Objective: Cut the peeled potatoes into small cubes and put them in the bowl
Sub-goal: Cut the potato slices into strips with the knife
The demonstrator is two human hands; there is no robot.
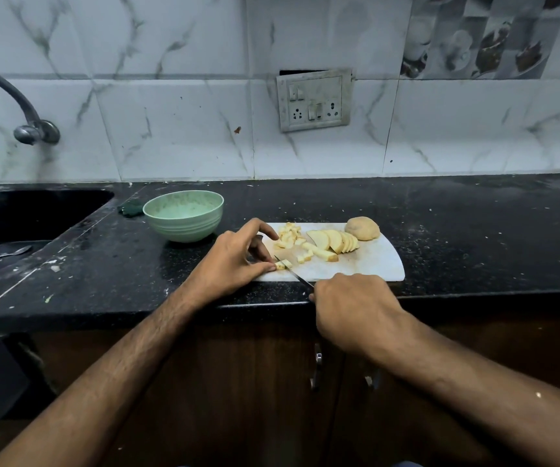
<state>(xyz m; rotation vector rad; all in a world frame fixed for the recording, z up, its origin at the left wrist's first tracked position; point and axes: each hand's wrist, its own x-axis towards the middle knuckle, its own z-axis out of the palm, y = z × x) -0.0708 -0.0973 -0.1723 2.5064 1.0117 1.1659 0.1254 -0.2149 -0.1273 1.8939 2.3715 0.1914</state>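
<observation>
From the head camera, a white cutting board [369, 261] lay near the front edge of the black table [474, 230]. The left hand [234, 261] rested on the board's left end, its thumb and fingers [266, 267] pinching a small strip of potato [284, 264] against the board, the index finger arched above it. The right hand [349, 308] was curled round the handle of a knife [293, 273], the handle itself hidden in the fist, and the blade ran up and to the left so that it met the pinched strip. Behind it sat a heap of small cubes [290, 234], a few loose pieces [305, 257], a fan of potato slices [334, 242] and, at the board's far right corner, a whole peeled potato [362, 228]. A pale green bowl [183, 215] stood on the table just left of the board; no cubes showed in it. Farther left were a sink [19, 214] with a spoon [0, 253] in it and a tap [19, 102] on the tiled wall, which also carried a switch socket [314, 100].
</observation>
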